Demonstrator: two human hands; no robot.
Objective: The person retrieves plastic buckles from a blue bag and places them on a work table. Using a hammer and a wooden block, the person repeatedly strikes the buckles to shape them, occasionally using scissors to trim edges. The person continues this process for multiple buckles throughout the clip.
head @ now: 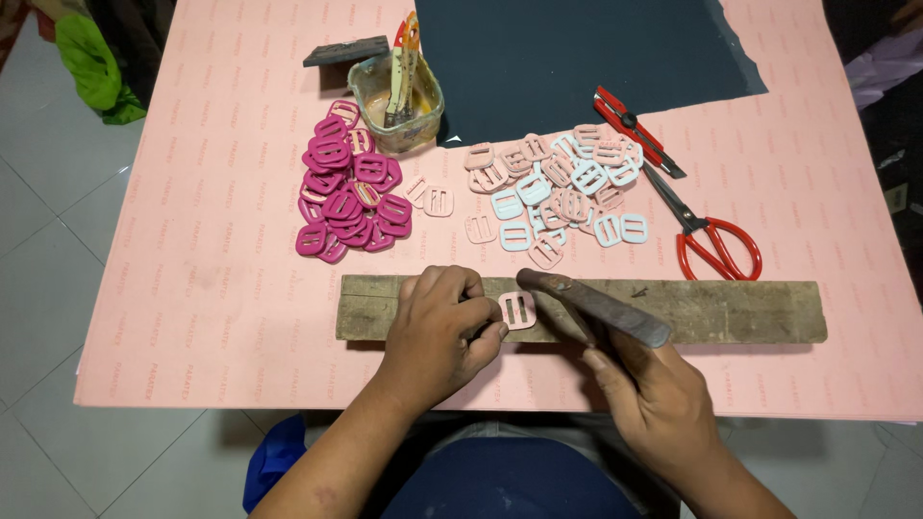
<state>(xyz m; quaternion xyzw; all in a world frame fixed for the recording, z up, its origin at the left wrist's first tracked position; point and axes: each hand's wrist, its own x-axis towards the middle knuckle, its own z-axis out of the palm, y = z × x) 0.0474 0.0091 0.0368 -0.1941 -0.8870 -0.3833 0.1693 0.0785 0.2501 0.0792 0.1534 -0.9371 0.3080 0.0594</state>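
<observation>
1. While the left hand [437,332] rests on the wooden plank [731,309], its fingers curl closed around the edge of a pale pink buckle [517,309], pinning it flat on the plank near the plank's middle.
2. Just to the right, the right hand [654,399] grips a dark metal tool [591,306], fingers wrapped shut round its lower end; the tool slants up and left, and its tip sits at the buckle's upper right corner, touching or nearly so.
3. Lying across the near part of a pink sheet [212,288] that covers the table, the plank runs left to right.
4. Beyond the plank on the left sits a heap of magenta buckles [351,187], a few with pale pink faces mixed in.
5. To the right of that heap spreads a looser pile of pale pink and light blue buckles [562,187].
6. Behind the magenta heap stands a smeared plastic tub [396,101] with sticks standing in it, and a small dark block [346,50] lies beside it.
7. A dark sheet [577,58] covers the far middle of the table.
8. At the right, a red utility knife [635,130] and red-handled scissors [711,240] lie near the pale pile.
</observation>
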